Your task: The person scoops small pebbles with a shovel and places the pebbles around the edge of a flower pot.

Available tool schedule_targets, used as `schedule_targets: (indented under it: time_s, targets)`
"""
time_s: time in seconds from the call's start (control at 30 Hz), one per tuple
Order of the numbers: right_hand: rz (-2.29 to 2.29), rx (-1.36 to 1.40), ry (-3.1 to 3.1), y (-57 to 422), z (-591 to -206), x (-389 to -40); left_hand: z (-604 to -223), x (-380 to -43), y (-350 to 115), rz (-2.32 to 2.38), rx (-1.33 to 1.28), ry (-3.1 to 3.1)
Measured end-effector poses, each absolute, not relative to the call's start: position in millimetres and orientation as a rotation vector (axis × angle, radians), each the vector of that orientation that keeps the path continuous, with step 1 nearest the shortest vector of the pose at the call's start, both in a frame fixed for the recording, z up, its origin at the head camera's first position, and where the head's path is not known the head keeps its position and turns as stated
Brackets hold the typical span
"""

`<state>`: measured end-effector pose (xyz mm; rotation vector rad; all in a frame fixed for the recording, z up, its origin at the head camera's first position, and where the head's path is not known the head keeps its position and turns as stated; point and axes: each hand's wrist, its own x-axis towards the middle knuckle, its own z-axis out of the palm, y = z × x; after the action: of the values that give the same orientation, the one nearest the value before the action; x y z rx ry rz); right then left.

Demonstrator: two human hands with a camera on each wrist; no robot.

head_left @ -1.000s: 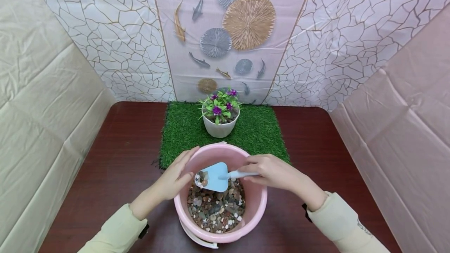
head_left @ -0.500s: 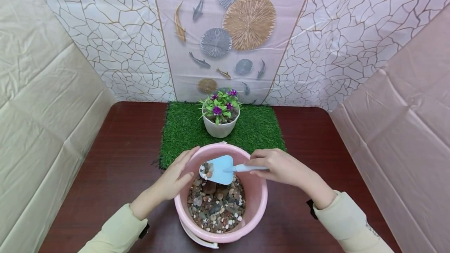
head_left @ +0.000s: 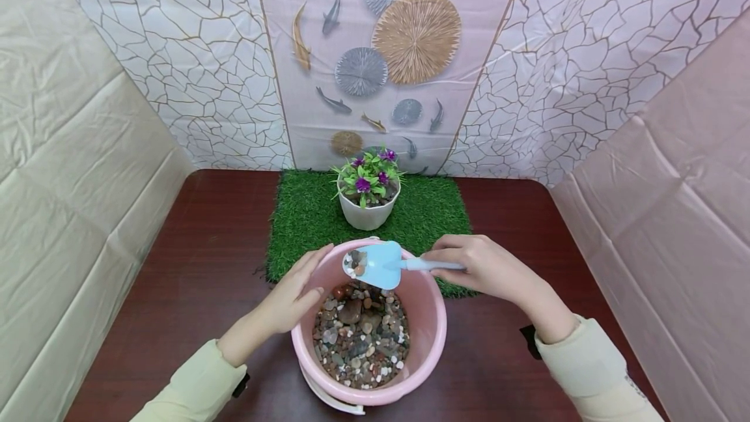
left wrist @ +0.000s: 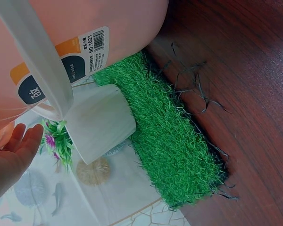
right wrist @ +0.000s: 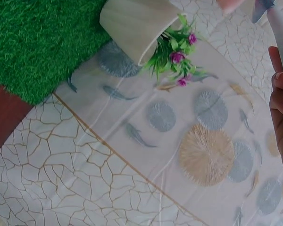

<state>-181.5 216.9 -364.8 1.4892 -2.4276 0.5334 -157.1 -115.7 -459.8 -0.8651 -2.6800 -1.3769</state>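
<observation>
A light-blue hand trowel (head_left: 383, 267) hangs over the far part of the pink bucket (head_left: 430, 360), with a few pebbles (head_left: 355, 263) on its tip. My right hand (head_left: 483, 264) grips the trowel's pale handle to the right of the rim; in the right wrist view its fingers (right wrist: 280, 96) curl round that handle. My left hand (head_left: 293, 295) rests on the bucket's left rim, fingers straight along the outside and thumb over the inside. Mixed brown, grey and white stones (head_left: 362, 350) cover the bucket's bottom.
Behind the bucket, a white pot (head_left: 367, 215) with a purple-flowered plant (head_left: 369, 178) stands on a green turf mat (head_left: 430, 204). The bucket's white handle (head_left: 331, 399) hangs down at the front. Underneath is a dark red-brown table (head_left: 222, 226), with draped cloth walls around it.
My right hand has raised the trowel with its pebbles away from the stones, moving it right and toward the far rim. My left hand stays in place on the bucket.
</observation>
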Motion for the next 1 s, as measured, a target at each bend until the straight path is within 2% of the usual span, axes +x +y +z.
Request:
schedule_targets:
  time_s: [0.6, 1.0]
  targets:
    - [0.499, 1.249, -2.566, 217, -351, -196, -463, -158, -116, -1.354, -0.888, -2.665]
    - [0.504, 1.143, -2.643, 220, -358, -214, -462, -158, -116, -1.355, -0.901, -2.648]
